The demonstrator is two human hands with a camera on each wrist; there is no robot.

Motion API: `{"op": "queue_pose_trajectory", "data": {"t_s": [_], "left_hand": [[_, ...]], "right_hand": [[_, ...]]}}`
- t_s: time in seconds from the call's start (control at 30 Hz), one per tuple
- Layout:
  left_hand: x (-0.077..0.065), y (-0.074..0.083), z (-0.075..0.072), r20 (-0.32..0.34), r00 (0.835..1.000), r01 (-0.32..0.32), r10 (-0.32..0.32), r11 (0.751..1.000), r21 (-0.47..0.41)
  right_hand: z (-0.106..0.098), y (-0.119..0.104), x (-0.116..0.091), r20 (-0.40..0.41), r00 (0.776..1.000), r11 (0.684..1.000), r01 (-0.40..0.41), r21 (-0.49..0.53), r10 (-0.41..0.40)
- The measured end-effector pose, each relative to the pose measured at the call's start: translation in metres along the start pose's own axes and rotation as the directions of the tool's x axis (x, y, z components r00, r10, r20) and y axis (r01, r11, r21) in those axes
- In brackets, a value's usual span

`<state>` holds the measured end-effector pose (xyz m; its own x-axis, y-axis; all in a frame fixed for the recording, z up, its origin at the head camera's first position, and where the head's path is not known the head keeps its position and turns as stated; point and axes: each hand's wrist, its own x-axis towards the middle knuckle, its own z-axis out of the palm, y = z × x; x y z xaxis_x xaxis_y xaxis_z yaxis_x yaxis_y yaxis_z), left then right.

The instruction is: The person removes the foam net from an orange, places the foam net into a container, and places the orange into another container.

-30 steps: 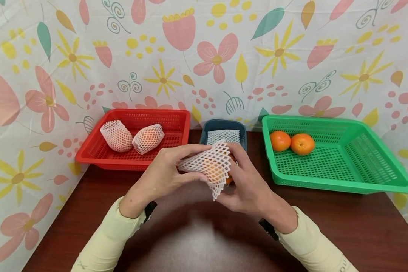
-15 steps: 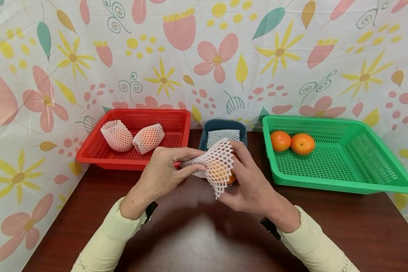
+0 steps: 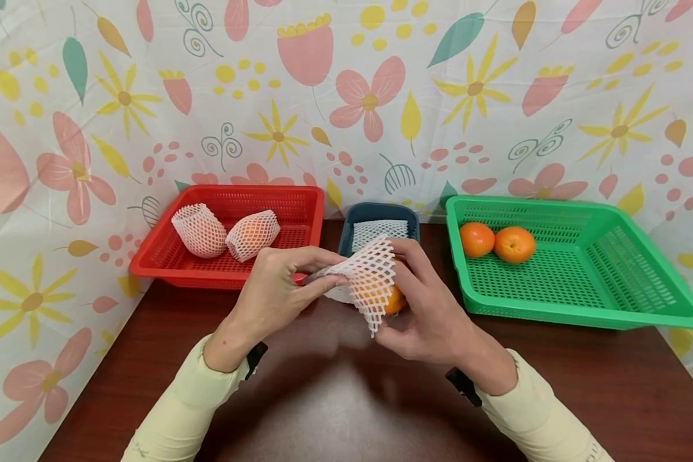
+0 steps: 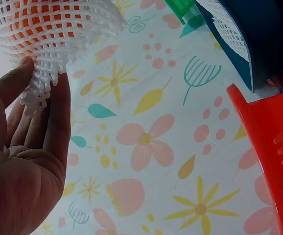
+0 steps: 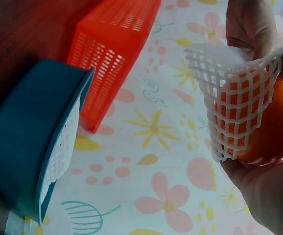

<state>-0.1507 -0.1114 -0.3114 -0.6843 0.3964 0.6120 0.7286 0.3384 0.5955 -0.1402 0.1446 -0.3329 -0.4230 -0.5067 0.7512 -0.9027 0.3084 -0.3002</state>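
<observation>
Two netted oranges point(image 3: 253, 235): Lying in the red basket point(image 3: 190, 276), at the left of the head view. Done, by the look of it. Close together, maybe touching.
Middle orange point(image 3: 396, 300): Held up near the middle of the frame, over the table point(image 3: 335, 410). Covered at one end, bare at the other. About half done, as a guess.
White net point(image 3: 374, 282): Pulled partly over the middle orange, wide at the fruit and squeezed thin toward the left.
Left hand point(image 3: 273, 289): Pinching the thin end of the white net between thumb and fingers.
Right hand point(image 3: 433, 308): Clamped round the bare end of the middle orange, with thumb and fingers apart and the fruit between.
Two bare oranges point(image 3: 514, 244): Sitting at the left end of the green basket point(image 3: 560, 314), at the right of the frame. Side by side, no nets on. Probably left to do.
Blue basket point(image 3: 379, 209): Set at the back, near the middle of the frame. Holding spare netting point(image 3: 381, 234). Hard to tell how many pieces.
Table: Red-brown and shiny, with a bright patch at the bottom middle and soft shadows around.
Flowery cloth point(image 3: 416, 70): Hung behind the baskets, across the top of the frame and down the left side. White, with pink, yellow and green shapes and some creases.
Sleeves point(image 3: 176, 407): Pale yellow, at lower left and lower right.
</observation>
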Motion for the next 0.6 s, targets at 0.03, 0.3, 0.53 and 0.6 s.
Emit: {"op": "queue_pose_trajectory", "data": {"t_s": [0.03,0.3,0.53,0.6], "left_hand": [[0.0002,-0.0004,0.0001,-0.002,1.0,0.0,0.0,1.0,-0.002],[0.0011,-0.0033,-0.0009,-0.027,1.0,0.012,-0.011,0.999,0.03],[0.0012,-0.0024,-0.0015,-0.036,0.999,0.033,-0.033,0.999,0.017],[0.0011,-0.0025,-0.0018,-0.039,0.999,0.036,-0.036,0.999,0.013]], "right_hand": [[-0.0005,-0.0001,-0.0001,0.0,1.0,1.0,-0.003,-0.001,0.003],[-0.002,-0.0007,-0.0003,-0.027,1.0,0.999,-0.006,-0.032,0.005],[-0.0026,0.0001,-0.0007,-0.03,1.0,1.0,0.0,-0.027,-0.001],[-0.003,0.0004,-0.0015,-0.031,1.0,1.0,0.002,-0.03,-0.003]]}}
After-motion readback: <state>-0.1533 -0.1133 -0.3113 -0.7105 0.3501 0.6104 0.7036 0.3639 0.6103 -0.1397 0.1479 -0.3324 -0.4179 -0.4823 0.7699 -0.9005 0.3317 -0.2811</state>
